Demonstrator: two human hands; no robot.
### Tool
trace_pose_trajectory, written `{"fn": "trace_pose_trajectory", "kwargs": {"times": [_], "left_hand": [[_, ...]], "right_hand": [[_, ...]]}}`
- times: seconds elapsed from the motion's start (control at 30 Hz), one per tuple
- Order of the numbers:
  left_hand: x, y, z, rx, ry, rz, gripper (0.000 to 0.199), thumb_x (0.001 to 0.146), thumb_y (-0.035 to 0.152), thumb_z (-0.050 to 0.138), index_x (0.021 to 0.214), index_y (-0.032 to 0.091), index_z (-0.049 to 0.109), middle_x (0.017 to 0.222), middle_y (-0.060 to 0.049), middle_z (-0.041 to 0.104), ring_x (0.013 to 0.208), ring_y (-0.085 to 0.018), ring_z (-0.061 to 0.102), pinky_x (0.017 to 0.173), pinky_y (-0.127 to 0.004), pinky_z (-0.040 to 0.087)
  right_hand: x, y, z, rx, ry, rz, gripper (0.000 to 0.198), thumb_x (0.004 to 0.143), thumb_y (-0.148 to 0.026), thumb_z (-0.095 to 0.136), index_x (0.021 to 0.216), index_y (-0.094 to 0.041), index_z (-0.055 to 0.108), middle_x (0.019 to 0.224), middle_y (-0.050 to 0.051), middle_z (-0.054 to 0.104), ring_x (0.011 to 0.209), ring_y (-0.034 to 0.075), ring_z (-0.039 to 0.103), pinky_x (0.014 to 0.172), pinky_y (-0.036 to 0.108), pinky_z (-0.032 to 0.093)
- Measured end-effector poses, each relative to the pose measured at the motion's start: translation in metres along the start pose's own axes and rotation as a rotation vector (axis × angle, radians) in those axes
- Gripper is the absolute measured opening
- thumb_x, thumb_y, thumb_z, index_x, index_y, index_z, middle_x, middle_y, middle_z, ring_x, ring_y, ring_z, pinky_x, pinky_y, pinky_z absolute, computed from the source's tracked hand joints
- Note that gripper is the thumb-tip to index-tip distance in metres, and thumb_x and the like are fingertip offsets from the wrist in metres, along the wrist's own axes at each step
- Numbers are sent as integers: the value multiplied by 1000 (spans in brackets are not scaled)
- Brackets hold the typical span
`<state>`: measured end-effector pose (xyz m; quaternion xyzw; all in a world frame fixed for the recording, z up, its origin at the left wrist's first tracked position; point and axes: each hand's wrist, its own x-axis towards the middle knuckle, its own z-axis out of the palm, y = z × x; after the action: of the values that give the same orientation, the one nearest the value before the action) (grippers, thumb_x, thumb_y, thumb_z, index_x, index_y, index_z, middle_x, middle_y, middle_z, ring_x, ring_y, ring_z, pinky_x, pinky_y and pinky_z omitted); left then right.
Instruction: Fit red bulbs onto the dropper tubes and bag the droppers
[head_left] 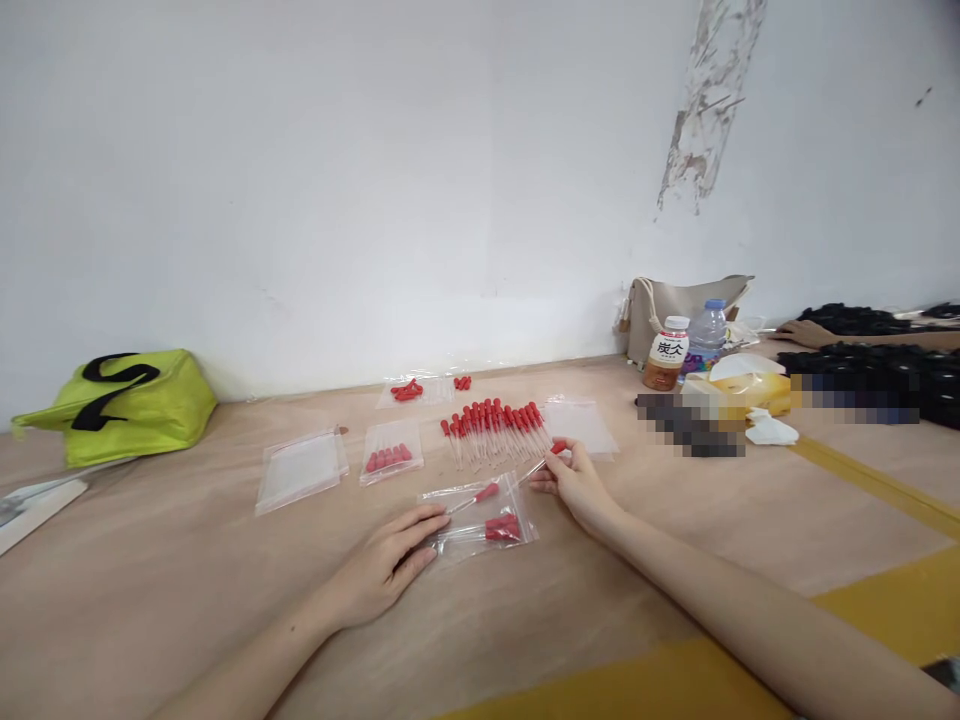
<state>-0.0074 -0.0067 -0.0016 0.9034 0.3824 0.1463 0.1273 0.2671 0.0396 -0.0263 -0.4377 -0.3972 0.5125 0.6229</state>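
Note:
My left hand [397,560] has its thumb and fingers closed on the left end of a clear zip bag [461,512]. Several glass droppers with red rubber bulbs [502,527] lie inside it, bulbs toward the zip end on the right. Between the fingers of my right hand [577,485] is a single dropper [556,448], its red bulb up and its glass tube slanting down left toward the bag's opening. Just behind, a row of loose droppers [491,420] lies side by side, bulbs pointing away from me.
A bag with red bulbs [388,458] and flat zip bags [300,468] lie to the left. Another flat bag [581,425] is right of the row. More red pieces [406,390] sit near the wall. Bottles [667,355], a tissue pack [742,385] and a lime bag [142,400] stand farther out.

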Motion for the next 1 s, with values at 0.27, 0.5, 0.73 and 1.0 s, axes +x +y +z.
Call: {"fn": "trace_pose_trajectory", "kwargs": {"times": [0.27, 0.5, 0.73, 1.0], "left_hand": [[0, 0, 0, 5, 12, 12, 37, 91, 30, 35, 127, 30, 40, 132, -1, 41, 119, -19, 39, 98, -38, 34], [-1, 2, 0, 5, 13, 13, 35, 91, 28, 35, 124, 33, 43, 133, 0, 39, 118, -20, 40, 98, -37, 34], [0, 1, 0, 14, 6, 21, 34, 91, 27, 34, 123, 32, 45, 132, -1, 39, 118, -20, 39, 98, -37, 34], [-1, 3, -1, 14, 24, 10, 36, 90, 28, 35, 126, 30, 40, 133, -2, 38, 120, -20, 37, 99, -37, 34]], "right_hand": [[-15, -4, 7, -233, -191, 18, 27, 61, -29, 63, 78, -18, 45, 60, -7, 52, 43, 5, 47, 42, 19, 40], [-11, 6, 8, -433, -208, -63, 25, 60, -30, 65, 72, -18, 48, 58, -4, 55, 45, 8, 50, 39, 19, 39], [-11, 7, 6, -578, -359, -123, 17, 69, -31, 56, 70, -15, 63, 67, 2, 64, 55, 12, 55, 49, 22, 42], [6, -10, -2, -685, -272, -64, 20, 70, -27, 52, 83, -16, 62, 60, -1, 61, 46, 10, 51, 47, 22, 41]]}}
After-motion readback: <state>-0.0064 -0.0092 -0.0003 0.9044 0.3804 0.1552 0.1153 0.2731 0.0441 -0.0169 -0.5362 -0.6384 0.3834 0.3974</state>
